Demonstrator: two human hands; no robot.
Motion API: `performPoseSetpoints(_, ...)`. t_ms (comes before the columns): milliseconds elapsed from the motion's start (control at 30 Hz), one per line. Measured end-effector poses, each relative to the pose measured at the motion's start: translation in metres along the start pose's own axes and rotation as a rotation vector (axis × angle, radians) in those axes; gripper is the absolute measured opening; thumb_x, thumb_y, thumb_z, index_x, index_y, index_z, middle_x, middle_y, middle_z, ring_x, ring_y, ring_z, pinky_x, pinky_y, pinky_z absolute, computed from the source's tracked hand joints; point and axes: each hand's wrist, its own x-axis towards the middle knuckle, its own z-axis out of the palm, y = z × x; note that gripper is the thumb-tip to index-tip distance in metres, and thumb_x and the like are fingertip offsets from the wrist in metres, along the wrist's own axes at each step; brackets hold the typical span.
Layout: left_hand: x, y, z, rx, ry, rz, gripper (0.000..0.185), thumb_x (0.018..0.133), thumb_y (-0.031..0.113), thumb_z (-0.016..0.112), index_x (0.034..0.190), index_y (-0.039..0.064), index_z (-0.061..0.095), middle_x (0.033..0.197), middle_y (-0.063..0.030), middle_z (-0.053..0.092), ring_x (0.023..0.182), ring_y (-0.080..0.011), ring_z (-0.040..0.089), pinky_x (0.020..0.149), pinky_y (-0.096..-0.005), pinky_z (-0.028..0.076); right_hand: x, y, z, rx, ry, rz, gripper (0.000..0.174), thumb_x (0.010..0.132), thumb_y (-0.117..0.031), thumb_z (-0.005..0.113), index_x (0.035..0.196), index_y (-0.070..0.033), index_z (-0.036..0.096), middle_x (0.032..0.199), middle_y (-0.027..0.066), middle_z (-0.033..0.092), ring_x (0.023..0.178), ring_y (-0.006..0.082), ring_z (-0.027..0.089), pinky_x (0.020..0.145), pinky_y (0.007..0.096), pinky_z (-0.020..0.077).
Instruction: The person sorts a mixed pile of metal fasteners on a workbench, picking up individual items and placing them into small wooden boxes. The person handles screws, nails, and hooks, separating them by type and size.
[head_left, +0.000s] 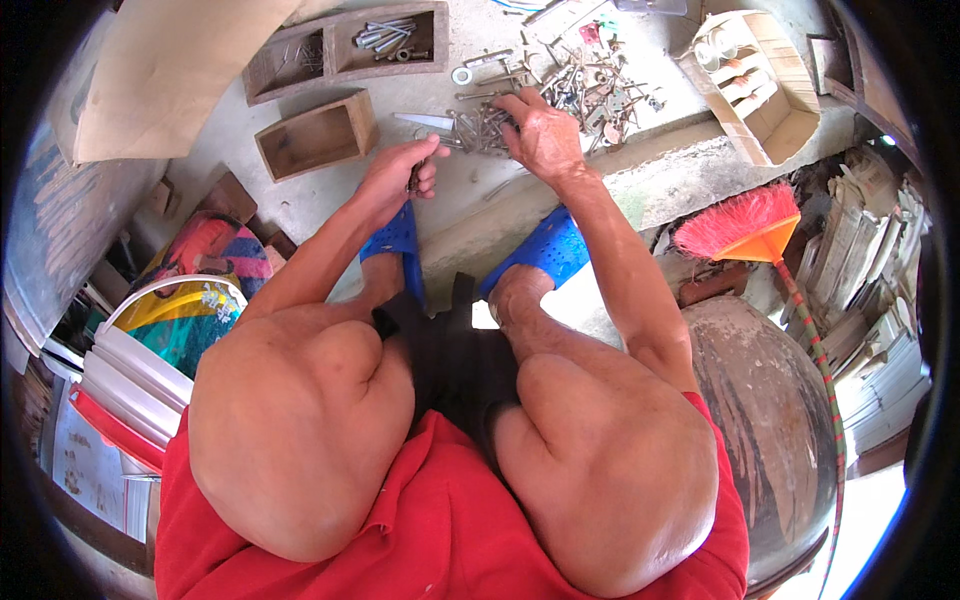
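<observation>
My left hand (401, 169) is half curled, with small dark metal pieces (415, 177) held against the palm by its fingers; their exact kind is hard to make out. To its right, my right hand (546, 136) reaches down onto a heap of nails and screws (480, 131). Its thumb and forefinger are apart among the nails, and nothing plainly sits between them. More mixed hardware (592, 86), with bolts, screws and washers, spreads beyond that hand. A flat metal washer (462, 76) and a tapered pale strip (424, 120) lie on the concrete nearby.
A two-compartment wooden box (328, 56) holds bolts and thin nails. Nearer stands a small wooden box (311, 142). A cut cardboard carton (787, 127) with cylindrical items is at right, above a red-bristled broom (739, 221). A white bucket (135, 382) stands at left.
</observation>
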Motion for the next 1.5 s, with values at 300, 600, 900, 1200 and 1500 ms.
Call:
performPoseSetpoints(300, 0.007, -0.001, -0.002, -0.004, 0.002, 0.04, 0.039, 0.106, 0.042, 0.062, 0.119, 0.005, 0.068, 0.085, 0.0008, 0.061, 0.078, -0.0127, 0.061, 0.08, -0.0352, 0.056, -0.014, 0.008, 0.004, 0.113, 0.043, 0.153, 0.012, 0.083, -0.015, 0.079, 0.092, -0.011, 0.072, 0.089, 0.0055, 0.068, 0.078, 0.0259, 0.07, 0.069, 0.04, 0.0556)
performPoseSetpoints(600, 0.01, -0.001, -0.001, -0.026, -0.076, 0.039, 0.036, 0.108, 0.034, 0.058, 0.128, 0.005, 0.067, 0.099, -0.0025, 0.068, 0.092, -0.0149, 0.066, 0.092, -0.0386, 0.057, -0.035, -0.002, 0.002, 0.869, -0.09, 0.546, 0.016, 0.093, -0.015, 0.078, 0.103, -0.002, 0.077, 0.081, 0.0014, 0.072, 0.064, 0.0073, 0.055, 0.058, 0.026, 0.0458)
performPoseSetpoints(900, 0.009, 0.005, 0.015, -0.153, -0.145, 0.024, 0.044, 0.109, 0.045, 0.053, 0.127, 0.007, 0.065, 0.102, -0.0035, 0.07, 0.096, -0.0163, 0.068, 0.094, -0.0385, 0.055, -0.042, -0.048, 0.001, 0.945, -0.232, 0.376, 0.016, 0.094, -0.015, 0.078, 0.106, -0.004, 0.078, 0.082, 0.0029, 0.074, 0.064, 0.0106, 0.056, 0.06, 0.0298, 0.0497)
performPoseSetpoints(1200, 0.02, -0.008, -0.006, -0.061, -0.077, -0.025, 0.04, 0.107, 0.049, 0.055, 0.11, 0.01, 0.064, 0.087, 0.0004, 0.068, 0.081, -0.0163, 0.068, 0.085, -0.0384, 0.057, 0.02, 0.006, 0.013, -0.087, 0.139, 0.23, 0.025, 0.088, -0.031, 0.076, 0.093, -0.006, 0.075, 0.081, 0.0126, 0.076, 0.075, 0.0319, 0.074, 0.069, 0.0416, 0.0583)
performPoseSetpoints(1500, 0.018, -0.003, 0.002, -0.153, -0.023, 0.037, 0.039, 0.108, 0.045, 0.055, 0.117, 0.009, 0.064, 0.093, -0.0029, 0.07, 0.091, -0.0187, 0.069, 0.088, -0.039, 0.056, 0.011, 0.018, 0.004, 0.369, 0.141, 0.474, 0.025, 0.083, -0.031, 0.082, 0.094, -0.009, 0.081, 0.077, 0.0088, 0.077, 0.071, 0.0224, 0.074, 0.068, 0.0355, 0.0573)
